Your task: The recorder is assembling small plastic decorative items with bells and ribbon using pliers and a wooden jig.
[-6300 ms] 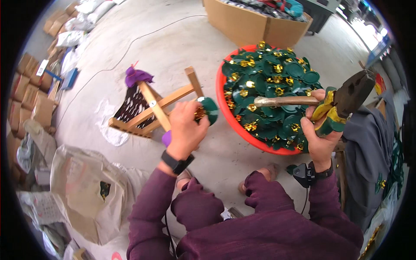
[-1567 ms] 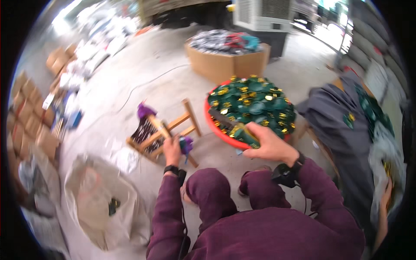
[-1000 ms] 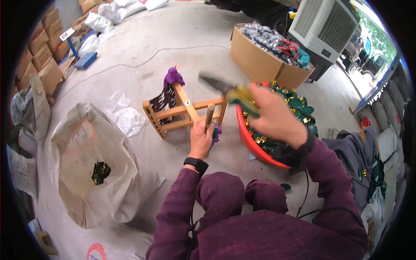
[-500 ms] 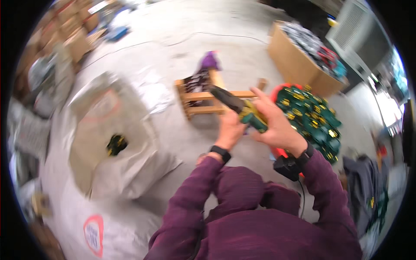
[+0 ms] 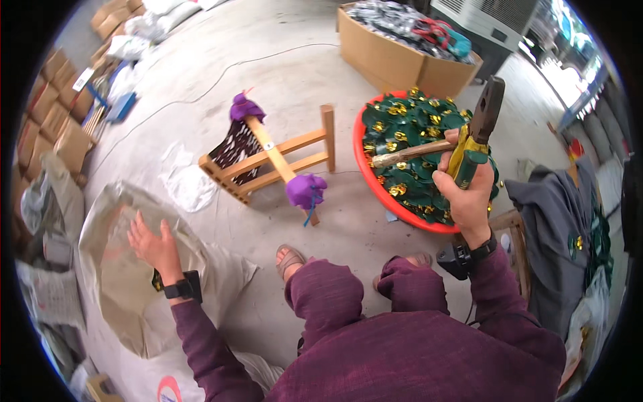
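My right hand (image 5: pixel 467 194) is closed around pliers (image 5: pixel 479 130) with dark jaws and yellow-green handles, jaws pointing up. A wooden stick (image 5: pixel 412 153) juts leftward from the same grip; its other end is hidden by the hand. Below and behind it stands a red basin (image 5: pixel 375 194) heaped with dark green pieces (image 5: pixel 402 143) bearing gold parts. On the left, my left hand (image 5: pixel 156 244) is spread with nothing in it, over a large open beige sack (image 5: pixel 127 321). A small dark green and gold piece (image 5: pixel 157 281) shows in the sack beside my left wrist.
A wooden frame (image 5: pixel 298 143) with purple wrapped ends (image 5: pixel 306 191) stands on the floor ahead. Beyond the basin is a cardboard box (image 5: pixel 388 57) of grey material. Grey cloth (image 5: pixel 552 214) lies at right, brown cartons (image 5: pixel 72 141) at far left. A thin cable (image 5: pixel 228 69) crosses the floor.
My hands, close together at the pliers before, have parted. The left let go and moved left over the sack; the right carried the pliers right, over the basin. The view has shifted too.
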